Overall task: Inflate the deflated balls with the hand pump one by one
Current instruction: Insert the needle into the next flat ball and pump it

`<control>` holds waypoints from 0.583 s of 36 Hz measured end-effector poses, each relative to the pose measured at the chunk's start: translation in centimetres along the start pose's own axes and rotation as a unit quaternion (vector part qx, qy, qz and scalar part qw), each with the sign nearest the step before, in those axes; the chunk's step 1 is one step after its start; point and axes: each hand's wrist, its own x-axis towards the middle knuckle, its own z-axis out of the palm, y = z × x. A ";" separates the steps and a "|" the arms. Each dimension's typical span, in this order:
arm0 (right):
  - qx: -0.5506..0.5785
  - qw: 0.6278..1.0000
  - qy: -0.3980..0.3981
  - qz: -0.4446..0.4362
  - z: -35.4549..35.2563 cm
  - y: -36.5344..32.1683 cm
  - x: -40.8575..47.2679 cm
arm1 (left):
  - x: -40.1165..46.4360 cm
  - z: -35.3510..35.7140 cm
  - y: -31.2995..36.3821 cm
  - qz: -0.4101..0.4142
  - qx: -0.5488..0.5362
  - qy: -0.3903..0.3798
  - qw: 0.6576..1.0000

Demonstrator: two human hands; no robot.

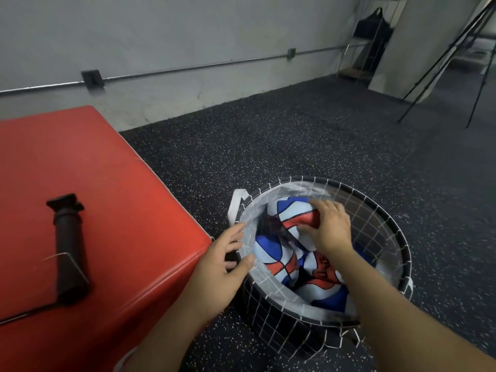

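Your right hand [326, 226] reaches into the basket [375, 210] and curls its fingers over a folded, airless ball [295, 213], gripping a red panel near its top edge, while your left hand [228, 253] steadies the basket's near rim, thumb inside the liner and fingers spread loosely along the outside.

By the look of it, you are at the picking stage: one flat ball is being chosen from the heap, and no pumping has begun. The hand pump [68, 245] lies apart on the red padded block [107, 157] to your left, untouched, a thin hose [26, 314] trailing from its lower end toward the frame's edge.

The next move calls for lifting the limp ball clear of its neighbours without dragging them along, then bringing it across to the pump and finding its valve, which cannot be made out here.

The balls are crumpled shells of red, white and blue panels edged with dark seams, slack and creased rather than round. The basket is a round, soft-sided tub, dark with a white grid and a pale fabric lining, a strap handle at its left. The pump is a matte black cylinder with a T-shaped grip. The floor [295, 130] is dark, speckled rubber; the block's cover is smooth with a slight sheen.
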 end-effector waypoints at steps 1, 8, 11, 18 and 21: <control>0.024 1.000 0.007 0.001 -0.9 -0.1 0.0 | -0.2 -0.2 0.2 0.002 0.000 0.001 1.000; 0.288 0.957 -0.008 0.027 -5.7 -0.8 -2.0 | -1.6 -2.3 3.3 0.028 -0.001 0.026 0.999; 0.427 0.903 -0.016 0.043 -7.5 -1.9 -3.4 | -2.4 -3.9 5.0 0.049 -0.007 0.043 0.998; 0.613 0.788 -0.058 -0.003 -12.2 -9.1 -8.4 | -6.5 -9.9 8.9 0.112 0.031 0.088 0.989; 0.633 0.765 -0.114 -0.027 -13.3 -12.7 -10.6 | -9.4 -13.7 10.1 0.126 0.061 0.109 0.984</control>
